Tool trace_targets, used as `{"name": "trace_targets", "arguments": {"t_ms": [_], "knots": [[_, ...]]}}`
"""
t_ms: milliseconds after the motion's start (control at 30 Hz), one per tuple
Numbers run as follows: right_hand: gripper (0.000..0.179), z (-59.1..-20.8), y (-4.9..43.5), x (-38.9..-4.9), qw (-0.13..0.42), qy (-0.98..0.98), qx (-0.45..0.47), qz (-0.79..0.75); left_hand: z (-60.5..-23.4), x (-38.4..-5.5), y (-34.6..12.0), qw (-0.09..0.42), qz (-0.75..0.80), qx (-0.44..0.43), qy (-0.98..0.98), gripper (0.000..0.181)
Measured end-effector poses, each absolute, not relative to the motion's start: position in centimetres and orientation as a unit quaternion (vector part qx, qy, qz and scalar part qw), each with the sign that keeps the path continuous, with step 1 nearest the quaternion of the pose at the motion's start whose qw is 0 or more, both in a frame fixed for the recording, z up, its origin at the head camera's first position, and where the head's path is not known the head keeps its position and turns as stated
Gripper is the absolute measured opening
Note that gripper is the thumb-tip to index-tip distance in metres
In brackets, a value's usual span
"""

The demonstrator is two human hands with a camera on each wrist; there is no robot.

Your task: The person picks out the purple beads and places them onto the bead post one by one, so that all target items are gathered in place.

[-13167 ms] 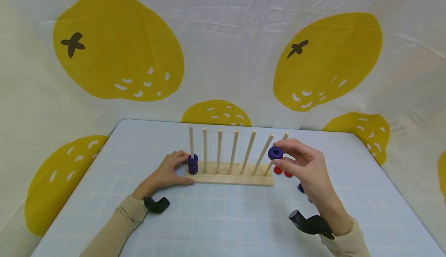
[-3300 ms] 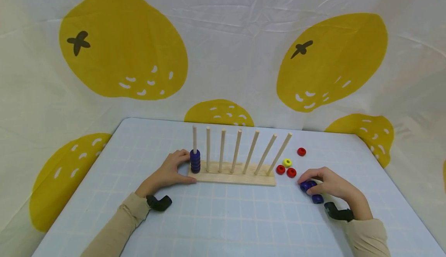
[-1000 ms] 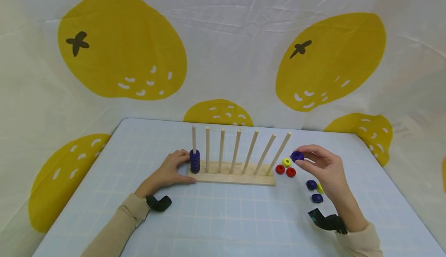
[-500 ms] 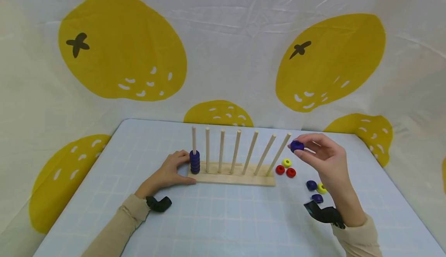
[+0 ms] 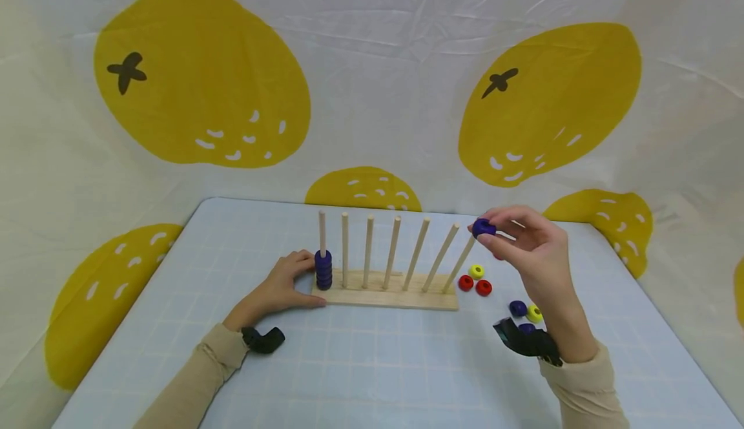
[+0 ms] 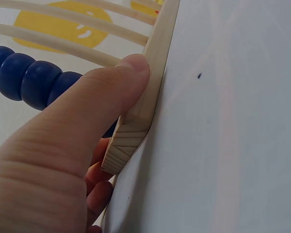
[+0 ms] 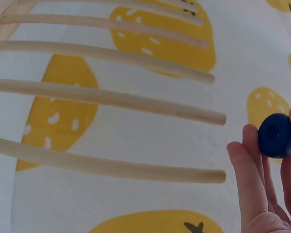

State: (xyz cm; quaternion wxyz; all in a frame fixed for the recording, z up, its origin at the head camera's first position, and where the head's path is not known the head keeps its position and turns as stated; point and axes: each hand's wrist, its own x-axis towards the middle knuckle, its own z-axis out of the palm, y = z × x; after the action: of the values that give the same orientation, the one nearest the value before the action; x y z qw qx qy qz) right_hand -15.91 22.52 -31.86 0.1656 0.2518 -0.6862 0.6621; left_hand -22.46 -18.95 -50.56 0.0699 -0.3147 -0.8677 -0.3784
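A wooden peg rack (image 5: 383, 296) carries a row of upright pegs, with a stack of dark blue beads (image 5: 323, 271) on its leftmost peg. My left hand (image 5: 276, 290) grips the rack's left end, the thumb along the front edge and fingers behind, as the left wrist view also shows. Between thumb and fingertips my right hand (image 5: 540, 254) pinches another blue bead (image 5: 482, 228), which overlaps the top of the rightmost peg in the head view. In the right wrist view this bead (image 7: 282, 145) is apart from the peg tips, its hole turned toward the pegs.
Right of the rack lie red beads (image 5: 484, 287) and a yellow bead (image 5: 476, 271); another red one is mostly hidden behind the right hand. Nearer the right wrist are blue beads (image 5: 518, 308) and a second yellow bead (image 5: 534, 313). A lemon-print cloth (image 5: 383, 106) hangs behind the table.
My right hand picked a blue bead from the right-hand group, then carried it up and left to the rightmost peg's top. The left peg's stack is taller than 13 seconds ago. Left hand stays put.
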Motion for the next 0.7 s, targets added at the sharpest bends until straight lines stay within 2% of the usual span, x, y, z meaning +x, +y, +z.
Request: {"name": "trace_targets", "arguments": {"t_ms": [700], "knots": [[0.025, -29.8, 18.9, -16.8, 0.162, -0.672, 0.282, 0.665, -50.6, -22.4, -19.0, 0.066, -0.381, -0.315, -0.867, 0.067]]}}
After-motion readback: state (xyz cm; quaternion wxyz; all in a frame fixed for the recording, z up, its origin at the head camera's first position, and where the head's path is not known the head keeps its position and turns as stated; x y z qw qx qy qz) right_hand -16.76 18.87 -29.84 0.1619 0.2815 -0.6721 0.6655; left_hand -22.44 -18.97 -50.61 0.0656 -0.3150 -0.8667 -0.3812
